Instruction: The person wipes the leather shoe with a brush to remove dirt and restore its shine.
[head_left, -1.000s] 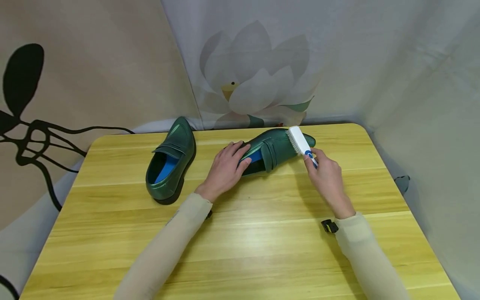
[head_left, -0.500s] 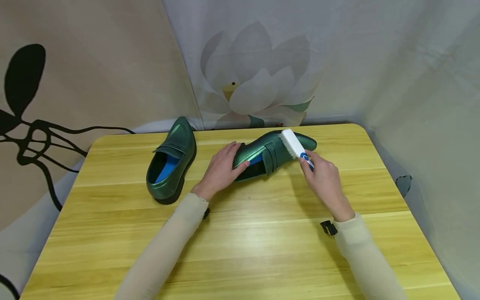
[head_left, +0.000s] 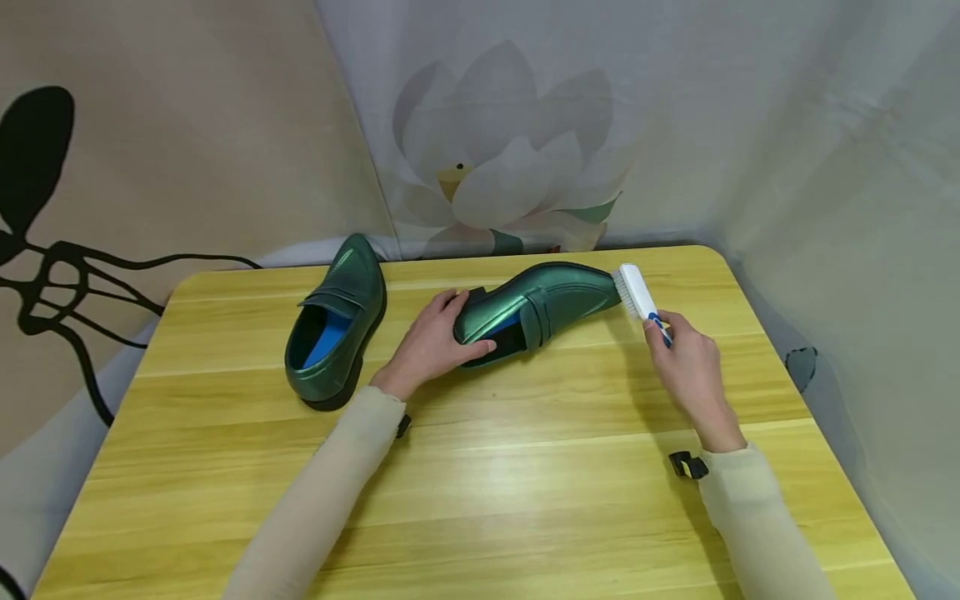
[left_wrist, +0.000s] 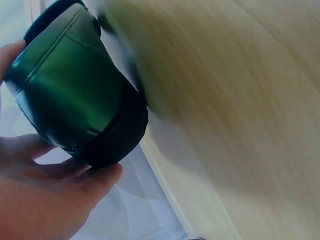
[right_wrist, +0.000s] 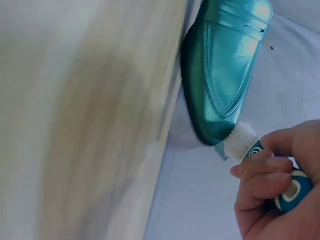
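A shiny green loafer [head_left: 573, 300] with a blue insole lies tilted near the table's back edge, its toe toward the right. Around its heel my left hand [head_left: 427, 346] has a grip; in the left wrist view the fingers lie under the dark heel [left_wrist: 117, 135] and the thumb is at the collar. My right hand [head_left: 688, 367] holds a white and blue brush [head_left: 636, 292] by its handle. The bristles [right_wrist: 240, 141] are at the tip of the loafer's toe in the right wrist view.
A second green loafer [head_left: 337, 321] stands to the left, toe pointing at the back edge. Behind the wooden table [head_left: 495, 500] hangs a pale curtain [head_left: 675, 125] with a printed flower. Both wrists carry small black devices.
The brush has gone from the loafer's upper to the right, to the toe tip. My left hand has shifted slightly left at the heel, and the loafer has moved a little left with it.
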